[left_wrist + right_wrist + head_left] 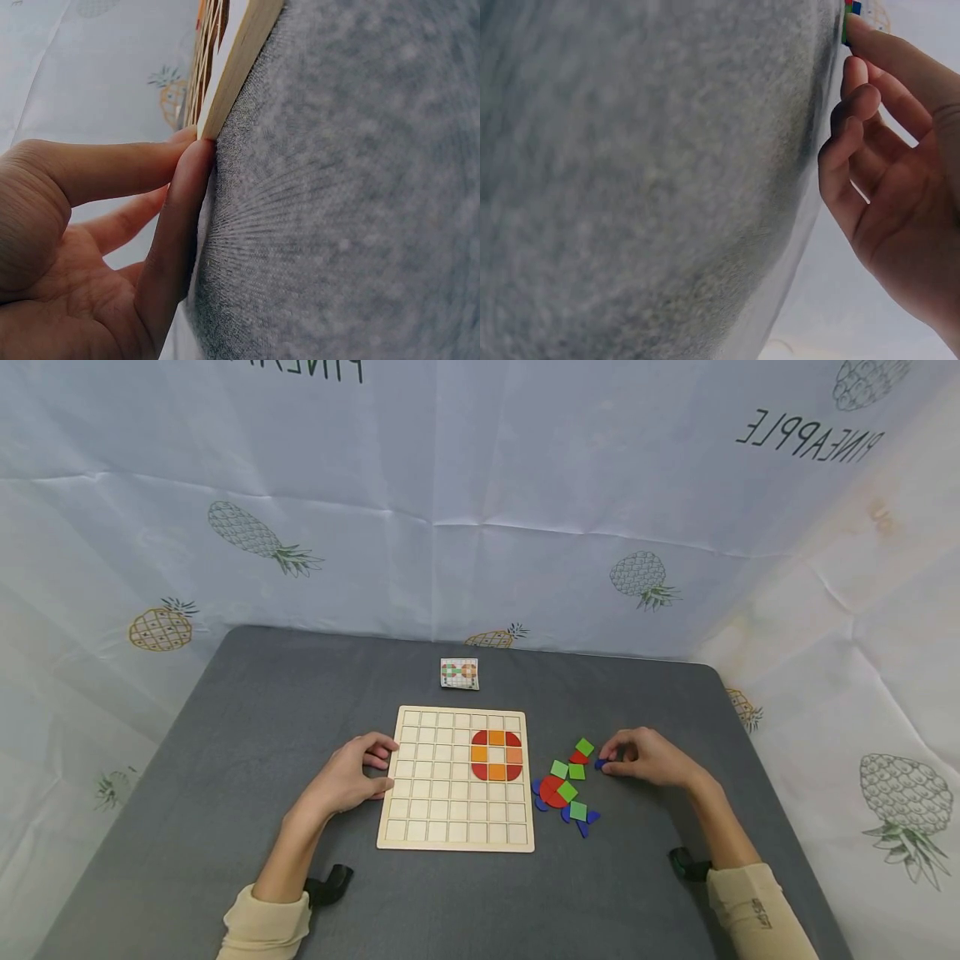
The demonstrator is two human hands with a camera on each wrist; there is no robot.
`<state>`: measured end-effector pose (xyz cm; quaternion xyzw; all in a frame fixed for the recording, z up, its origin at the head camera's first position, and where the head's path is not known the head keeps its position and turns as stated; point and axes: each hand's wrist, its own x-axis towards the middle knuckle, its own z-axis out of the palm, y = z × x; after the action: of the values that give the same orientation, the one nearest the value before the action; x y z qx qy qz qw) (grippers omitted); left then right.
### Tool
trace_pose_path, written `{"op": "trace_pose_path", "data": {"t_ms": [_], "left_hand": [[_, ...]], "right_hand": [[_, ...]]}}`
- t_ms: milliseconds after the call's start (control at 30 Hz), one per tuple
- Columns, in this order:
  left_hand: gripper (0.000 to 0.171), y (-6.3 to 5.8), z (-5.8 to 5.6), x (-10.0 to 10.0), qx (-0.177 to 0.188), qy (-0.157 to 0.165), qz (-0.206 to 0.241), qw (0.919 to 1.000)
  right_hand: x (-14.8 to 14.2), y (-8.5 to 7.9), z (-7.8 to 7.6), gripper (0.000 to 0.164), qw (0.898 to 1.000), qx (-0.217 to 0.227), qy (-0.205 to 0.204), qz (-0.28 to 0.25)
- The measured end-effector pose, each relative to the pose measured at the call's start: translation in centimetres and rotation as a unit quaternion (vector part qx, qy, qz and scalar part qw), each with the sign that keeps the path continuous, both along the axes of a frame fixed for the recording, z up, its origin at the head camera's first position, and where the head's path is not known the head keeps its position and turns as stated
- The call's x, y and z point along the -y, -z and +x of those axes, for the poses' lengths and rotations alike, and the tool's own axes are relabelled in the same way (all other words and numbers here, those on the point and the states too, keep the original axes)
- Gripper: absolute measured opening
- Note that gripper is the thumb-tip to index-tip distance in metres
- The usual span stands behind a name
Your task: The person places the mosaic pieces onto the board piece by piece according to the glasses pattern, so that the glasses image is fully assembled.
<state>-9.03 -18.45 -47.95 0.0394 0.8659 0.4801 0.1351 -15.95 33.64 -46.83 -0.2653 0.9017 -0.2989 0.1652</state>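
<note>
Board (442, 802) lay flat on the table (300, 693), a ring (497, 772) of red and orange pieces on its right side, one bare square in the middle. At its left edge, the left hand (348, 777): thumb and fingers apart, tips against the wood, probably to stop it sliding. Over on the right, the right hand (645, 756), thumb and fingers clamped, it seemed, on a blue piece (601, 765); lifted or not, I couldn't tell! Loose pieces (553, 792) lay between, handily close. Beyond the board sat a card (459, 674), likely placed for easy viewing.
</note>
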Motion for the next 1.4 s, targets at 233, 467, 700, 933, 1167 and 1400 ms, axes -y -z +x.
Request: {"op": "trace_pose_path", "data": {"t_ms": [233,467,700,933,1167,1400], "left_hand": [[0.049,-0.1,0.1,-0.1,0.005,-0.004,-0.001,1.0000],[0.049,-0.2,0.1,-0.1,0.003,-0.002,-0.007,1.0000],[0.048,-0.2,0.1,-0.1,0.003,-0.001,-0.007,1.0000],[0.049,-0.1,0.1,0.0,0.006,-0.002,0.002,1.0000],[0.049,-0.2,0.0,0.0,0.004,0.000,0.001,1.0000],[0.049,-0.1,0.1,-0.1,0.006,-0.005,-0.004,1.0000]], "right_hand": [[1.0,-0.4,0.6,0.013,0.998,-0.037,-0.008,-0.049],[2.8,-1.0,1.3,0.014,0.998,-0.027,-0.006,-0.060],[4.9,-1.3,2.1,0.015,0.997,0.009,0.000,-0.074],[7.0,-1.3,2.7,0.015,0.996,0.025,-0.032,-0.082],[9.3,-0.9,2.8,0.014,0.993,0.046,-0.074,-0.075],[11.3,-0.8,2.8,0.008,0.990,0.064,-0.107,-0.072]]}}
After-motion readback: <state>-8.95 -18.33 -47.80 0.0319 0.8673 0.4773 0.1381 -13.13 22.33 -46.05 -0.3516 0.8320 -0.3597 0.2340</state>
